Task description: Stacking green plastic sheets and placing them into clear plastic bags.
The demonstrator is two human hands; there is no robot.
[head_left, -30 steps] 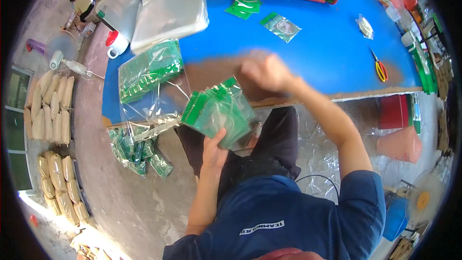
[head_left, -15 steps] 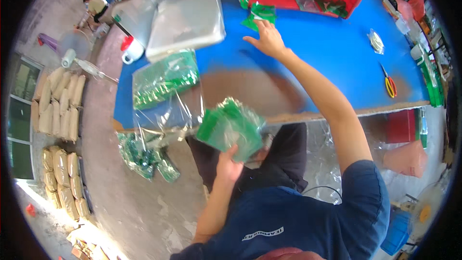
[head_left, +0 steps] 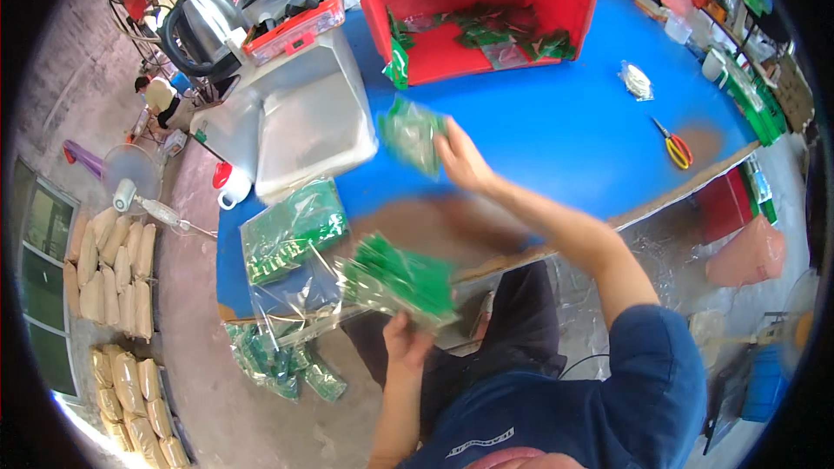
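Observation:
My left hand (head_left: 407, 340) grips a fanned stack of green packets (head_left: 401, 278) in clear film, held over the near edge of the blue table. In my right hand (head_left: 462, 155) is a single green packet (head_left: 413, 134), slightly blurred, raised above the table in front of the red bin (head_left: 478, 69). More green packets (head_left: 512, 30) lie inside that bin, which rests on its side with its mouth toward me. Left of my stack, a clear plastic bag (head_left: 295, 230) filled with neatly piled green packets lies on the table, its loose end hanging over the edge.
A grey-white tray (head_left: 360, 143) stands at the left, beside a white cup with a red top (head_left: 233, 187). Scissors with red-yellow handles (head_left: 678, 152) and a small clear bag of white pieces (head_left: 637, 82) lie at the right. Filled green bags (head_left: 269, 365) hang below the left edge.
My right hand has drawn back from the bin's mouth toward me, lifting a green packet off the table. The stack in my left hand has tilted, and the view has shifted upward.

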